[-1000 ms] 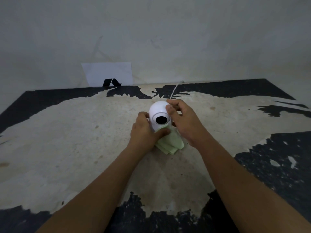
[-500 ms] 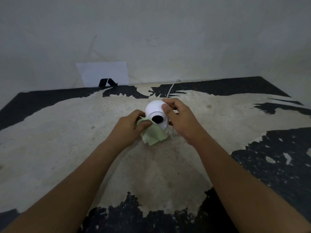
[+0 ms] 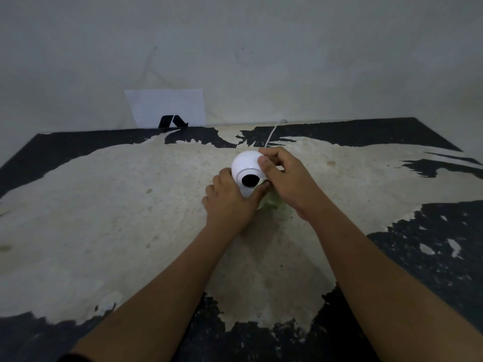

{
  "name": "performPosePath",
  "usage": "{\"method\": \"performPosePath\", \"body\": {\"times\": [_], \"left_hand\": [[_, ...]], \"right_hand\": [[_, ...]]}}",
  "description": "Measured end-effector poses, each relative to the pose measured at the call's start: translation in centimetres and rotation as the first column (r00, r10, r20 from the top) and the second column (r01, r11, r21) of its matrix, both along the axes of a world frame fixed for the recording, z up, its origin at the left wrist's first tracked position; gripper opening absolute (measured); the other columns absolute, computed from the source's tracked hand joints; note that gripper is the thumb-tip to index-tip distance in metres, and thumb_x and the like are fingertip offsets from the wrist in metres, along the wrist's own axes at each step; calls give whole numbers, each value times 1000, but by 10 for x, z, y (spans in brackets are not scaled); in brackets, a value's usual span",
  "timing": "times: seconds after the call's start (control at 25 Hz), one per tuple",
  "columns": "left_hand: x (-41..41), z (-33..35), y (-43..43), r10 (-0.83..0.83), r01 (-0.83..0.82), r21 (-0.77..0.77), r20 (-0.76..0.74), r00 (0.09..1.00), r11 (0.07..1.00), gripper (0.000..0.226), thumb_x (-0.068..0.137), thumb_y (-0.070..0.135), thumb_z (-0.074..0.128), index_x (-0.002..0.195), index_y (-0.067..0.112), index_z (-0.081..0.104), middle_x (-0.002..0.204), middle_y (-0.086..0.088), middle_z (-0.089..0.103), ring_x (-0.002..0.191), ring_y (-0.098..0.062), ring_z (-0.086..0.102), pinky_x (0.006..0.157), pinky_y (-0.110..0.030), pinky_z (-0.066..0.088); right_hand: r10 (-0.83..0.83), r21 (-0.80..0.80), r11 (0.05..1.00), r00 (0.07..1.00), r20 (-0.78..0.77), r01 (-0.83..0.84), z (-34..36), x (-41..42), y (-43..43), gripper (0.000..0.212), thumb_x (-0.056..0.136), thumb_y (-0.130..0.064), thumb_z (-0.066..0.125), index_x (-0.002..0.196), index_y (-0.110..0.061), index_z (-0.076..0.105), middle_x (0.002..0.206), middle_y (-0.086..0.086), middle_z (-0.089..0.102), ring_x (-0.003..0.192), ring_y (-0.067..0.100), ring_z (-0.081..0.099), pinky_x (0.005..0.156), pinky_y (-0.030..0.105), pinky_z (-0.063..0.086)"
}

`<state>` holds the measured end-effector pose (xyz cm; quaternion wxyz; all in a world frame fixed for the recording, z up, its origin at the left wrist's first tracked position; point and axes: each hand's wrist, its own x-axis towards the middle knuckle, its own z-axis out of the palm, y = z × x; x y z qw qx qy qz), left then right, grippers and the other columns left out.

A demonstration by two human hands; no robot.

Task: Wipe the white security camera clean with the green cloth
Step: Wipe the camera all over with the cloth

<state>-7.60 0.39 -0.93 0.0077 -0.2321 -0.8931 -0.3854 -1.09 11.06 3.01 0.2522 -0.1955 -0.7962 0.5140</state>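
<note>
The white security camera, a round head with a black lens facing me, stands on the worn table top in the middle of the view. My right hand grips its right side and top, thumb on the head. My left hand presses the green cloth against the camera's lower front, under the lens. Only a small pale green part of the cloth shows between my two hands; the camera's base is hidden.
A thin white cable runs from behind the camera to the table's back edge. A white sheet of paper with a black mark leans on the wall at the back left. The table's black coating is peeled to beige.
My left hand has swept the cloth from the camera's left side down and to the right, under the lens. More of the cloth is now covered by my hands. My right hand keeps its hold.
</note>
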Motion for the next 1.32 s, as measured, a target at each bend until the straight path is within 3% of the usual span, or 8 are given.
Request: {"method": "performPosePath", "body": {"times": [0.16, 0.4, 0.6, 0.72, 0.92, 1.08, 1.2, 1.32], "left_hand": [[-11, -4, -10, -53, 56, -63, 50, 997, 996, 73, 68, 67, 59, 120, 20, 40, 119, -7, 55, 109, -31, 49, 89, -45, 40], [-16, -5, -35, -186, 190, -20, 128, 974, 982, 33, 80, 48, 59, 86, 17, 49, 79, 1, 57, 78, -24, 56, 75, -44, 47], [-6, 9, -58, -270, 260, 89, 131, 954, 962, 19, 86, 28, 58, 76, 13, 52, 66, 3, 50, 63, -15, 46, 56, -28, 36], [5, 29, -68, -357, 335, 166, 134, 924, 928, 16, 86, 26, 59, 74, 16, 57, 71, -5, 60, 64, -17, 51, 59, -29, 41], [1, 42, -67, -491, 444, 240, 196, 849, 863, 8, 86, 21, 59, 85, 16, 65, 83, -15, 67, 69, -21, 57, 68, -36, 49], [-21, 50, -49, -384, 283, 417, 179, 906, 864, 22, 94, 21, 45, 110, 27, 58, 100, 4, 58, 89, -15, 57, 78, -29, 51], [-35, 51, -27, -449, 371, 401, 120, 885, 838, 31, 97, 24, 38, 121, 29, 56, 128, 7, 53, 119, -14, 50, 102, -36, 42], [-39, 41, -20, -502, 382, 433, 203, 841, 816, 28, 96, 30, 38, 110, 39, 60, 121, 7, 59, 115, -17, 55, 101, -47, 45]], "right_hand": [[-5, -17, 1000, 1000, -10, 5, -1, -1, -2, 26, 92, -37, 50, 115, -26, 57, 97, -21, 54, 100, 7, 56, 92, 37, 49], [9, -128, 992, 999, -46, -15, -6, -2, -4, 24, 92, -36, 52, 114, -28, 58, 104, -16, 59, 106, 14, 59, 95, 48, 50], [-177, 1, 984, 984, -18, 177, -5, 17, -18, 69, 81, -57, 56, 139, -27, 32, 133, 1, 40, 120, 18, 44, 101, 38, 41], [-8, 112, 994, 998, 56, 2, -5, 47, -35, 75, 68, -51, 73, 130, -31, 37, 115, -5, 48, 103, 9, 48, 85, 21, 41], [32, 399, 911, 983, 183, -104, -23, 54, -37, 14, 87, -31, 61, 86, -18, 63, 68, -7, 55, 59, 5, 49, 54, 17, 34], [-19, 535, 830, 950, 311, -158, -30, 42, -2, 19, 89, -31, 56, 89, -14, 65, 78, 0, 55, 72, 19, 52, 58, 18, 31], [-80, 532, 839, 943, 322, -110, -36, 27, 6, 22, 83, -39, 61, 91, -19, 54, 77, -6, 51, 78, 22, 55, 69, 32, 34], [-188, 433, 900, 943, 274, 53, -38, 19, 0, 67, 65, -53, 74, 116, -22, 42, 95, -7, 55, 93, 21, 54, 84, 39, 36]]}}
